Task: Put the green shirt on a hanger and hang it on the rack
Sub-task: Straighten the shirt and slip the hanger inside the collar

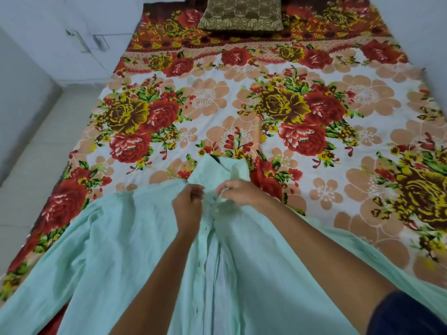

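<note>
Floral bed (266, 76): one green shirt (108, 250); left hand (187, 209), right hand (242, 193) grip placket.

Head view, looking down, close over bed (266, 97)

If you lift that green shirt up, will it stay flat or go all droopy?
Probably droopy: the green shirt already folds and wrinkles where the left hand and right hand pinch it. It looks thin, so likely light, and shouldn't slide much on the bedsheet.

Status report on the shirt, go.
Left hand and right hand both pinching the placket below the collar. Green shirt spread on the bed; dark bit at the collar, maybe hanger. Rack not in view. Nothing blocking.
</note>
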